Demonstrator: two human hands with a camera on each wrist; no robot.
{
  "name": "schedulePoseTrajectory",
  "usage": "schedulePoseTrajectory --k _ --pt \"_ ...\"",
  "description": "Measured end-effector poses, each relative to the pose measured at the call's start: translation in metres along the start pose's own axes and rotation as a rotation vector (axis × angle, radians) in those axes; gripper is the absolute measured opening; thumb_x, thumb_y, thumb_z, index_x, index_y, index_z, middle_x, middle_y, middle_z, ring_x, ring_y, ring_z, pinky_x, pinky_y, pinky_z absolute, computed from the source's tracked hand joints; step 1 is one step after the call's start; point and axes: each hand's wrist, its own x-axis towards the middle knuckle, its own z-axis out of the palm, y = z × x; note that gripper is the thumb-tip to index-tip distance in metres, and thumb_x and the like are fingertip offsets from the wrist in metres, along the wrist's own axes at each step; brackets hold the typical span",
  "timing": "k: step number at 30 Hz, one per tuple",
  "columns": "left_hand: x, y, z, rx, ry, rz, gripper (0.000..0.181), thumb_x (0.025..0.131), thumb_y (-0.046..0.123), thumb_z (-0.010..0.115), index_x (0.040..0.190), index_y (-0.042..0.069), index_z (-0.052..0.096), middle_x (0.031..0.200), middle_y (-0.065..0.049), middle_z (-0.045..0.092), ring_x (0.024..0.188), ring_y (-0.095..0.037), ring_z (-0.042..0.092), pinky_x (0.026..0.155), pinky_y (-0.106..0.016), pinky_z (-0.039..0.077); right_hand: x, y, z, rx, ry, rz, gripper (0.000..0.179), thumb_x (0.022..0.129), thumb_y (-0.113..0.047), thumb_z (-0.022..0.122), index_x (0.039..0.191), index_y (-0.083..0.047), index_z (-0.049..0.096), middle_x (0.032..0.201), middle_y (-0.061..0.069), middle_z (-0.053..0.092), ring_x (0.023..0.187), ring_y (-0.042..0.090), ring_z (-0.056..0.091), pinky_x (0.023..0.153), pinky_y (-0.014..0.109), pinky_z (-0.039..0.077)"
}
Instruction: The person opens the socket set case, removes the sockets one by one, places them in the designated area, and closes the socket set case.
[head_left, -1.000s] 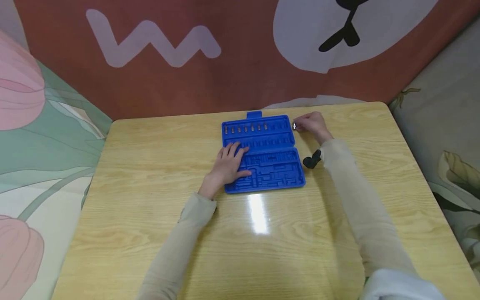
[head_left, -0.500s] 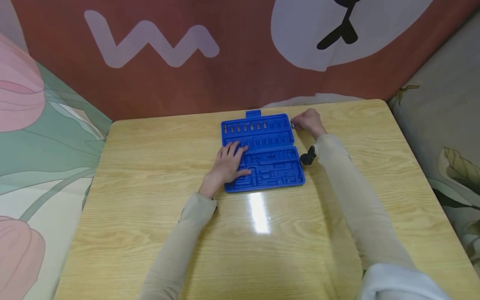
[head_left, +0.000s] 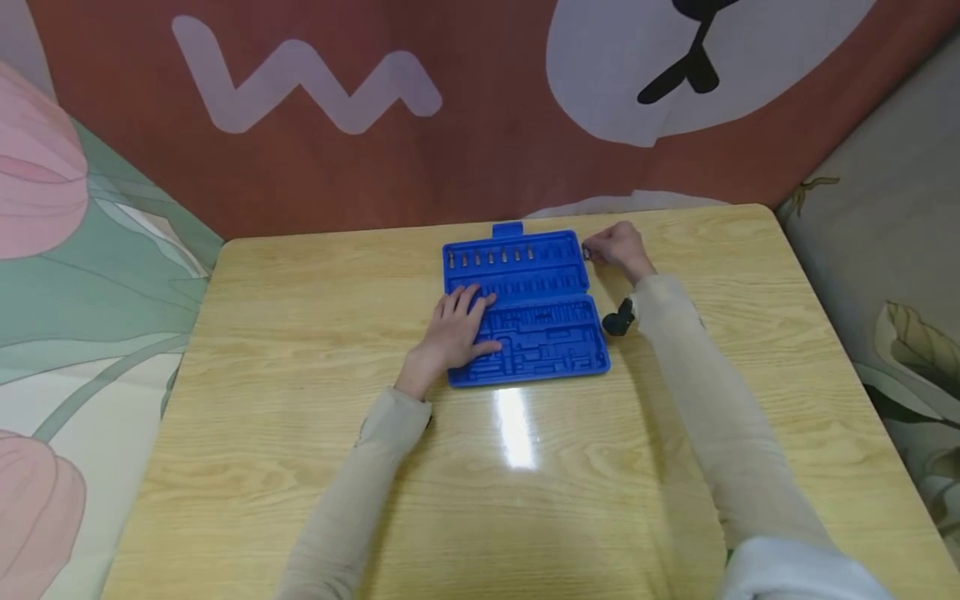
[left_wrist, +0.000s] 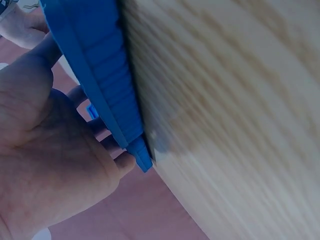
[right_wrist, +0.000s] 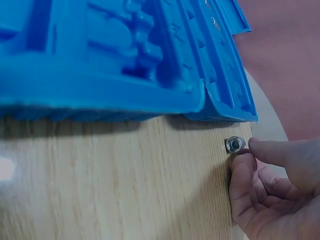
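Observation:
A blue plastic socket-set case lies unfolded on the table, with moulded recesses in both halves. Several small metal pieces stand in a row along its far half. My left hand rests with spread fingers over the case's left side; in the left wrist view its fingers reach past the blue edge. Just right of the far half, my right hand pinches a small shiny metal socket between thumb and forefinger, low over the wood. The socket's hollow end faces the right wrist camera.
The light wood table runs up to a reddish-brown printed cloth just behind the case. A blue latch tab sticks out toward that cloth. A black wrist device hangs by my right sleeve, beside the case.
My right hand has shifted slightly left with the socket, closer to the case's right edge. The left hand and the case have stayed in place.

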Motion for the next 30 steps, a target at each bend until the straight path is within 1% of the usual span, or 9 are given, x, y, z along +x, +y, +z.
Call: schedulePoseTrajectory --k 4,9,12,19,23,26,28,30 --pt "0.0 0.0 -0.001 -0.001 -0.001 0.008 0.081 0.094 0.054 0.054 0.155 0.015 0.019 0.158 -0.017 0.011 0.144 -0.038 0.006 0.115 -0.051 0.006 -0.001 0.0 0.0 -0.009 0.011 -0.01 0.028 0.095 -0.016 0.062 0.104 0.009 0.07 0.08 0.009 0.071 0.069 0.014 0.064 0.064 0.026 0.05" --pt "0.0 -0.001 0.0 0.019 -0.01 0.01 0.081 0.094 0.055 0.052 0.156 0.016 0.017 0.159 -0.016 0.009 0.144 -0.038 0.006 0.115 -0.051 0.005 -0.002 0.002 0.001 -0.016 0.028 -0.025 0.028 0.094 -0.016 0.061 0.097 0.009 0.071 0.07 0.005 0.065 0.063 0.015 0.054 0.062 0.027 0.045" --pt "0.0 -0.001 0.0 0.029 -0.02 0.003 0.08 0.095 0.056 0.049 0.156 0.018 0.015 0.159 -0.015 0.008 0.145 -0.036 0.005 0.116 -0.05 0.005 -0.001 0.004 0.001 -0.019 0.036 -0.038 0.028 0.094 -0.016 0.06 0.094 0.01 0.07 0.067 0.004 0.062 0.062 0.014 0.051 0.06 0.027 0.043" --pt "0.001 -0.004 0.006 0.024 -0.007 -0.003 0.081 0.094 0.057 0.05 0.156 0.019 0.015 0.159 -0.014 0.008 0.145 -0.037 0.004 0.116 -0.05 0.004 -0.002 0.007 0.001 -0.002 0.029 -0.053 0.029 0.096 -0.016 0.058 0.096 0.01 0.069 0.073 0.006 0.062 0.069 0.016 0.054 0.065 0.027 0.046" --pt "0.001 -0.003 0.008 0.024 -0.011 0.004 0.081 0.094 0.057 0.05 0.156 0.019 0.015 0.159 -0.015 0.008 0.145 -0.037 0.004 0.116 -0.05 0.003 -0.004 0.006 -0.001 0.03 0.012 -0.05 0.028 0.095 -0.015 0.058 0.096 0.012 0.068 0.071 0.006 0.06 0.069 0.017 0.054 0.066 0.028 0.046" --pt "0.0 -0.002 0.006 0.017 -0.007 0.009 0.081 0.094 0.056 0.05 0.156 0.018 0.015 0.159 -0.015 0.008 0.145 -0.037 0.004 0.116 -0.049 0.003 -0.007 -0.003 0.0 0.064 0.004 -0.05 0.029 0.096 -0.014 0.058 0.103 0.013 0.067 0.076 0.006 0.063 0.069 0.014 0.056 0.065 0.026 0.048" --pt "-0.001 -0.002 0.004 0.023 0.004 0.013 0.079 0.094 0.055 0.051 0.155 0.017 0.018 0.159 -0.016 0.01 0.144 -0.037 0.006 0.116 -0.049 0.004 -0.008 -0.013 0.004 0.082 0.002 -0.057 0.031 0.096 -0.015 0.057 0.108 0.014 0.064 0.082 0.009 0.064 0.068 0.012 0.057 0.064 0.024 0.05" --pt "-0.002 -0.001 0.003 0.031 0.012 0.01 0.079 0.095 0.055 0.051 0.155 0.017 0.018 0.158 -0.016 0.011 0.144 -0.037 0.006 0.116 -0.048 0.004 -0.007 -0.024 0.012 0.075 -0.005 -0.082 0.033 0.097 -0.016 0.057 0.112 0.013 0.064 0.089 0.014 0.066 0.068 0.01 0.06 0.064 0.022 0.052"
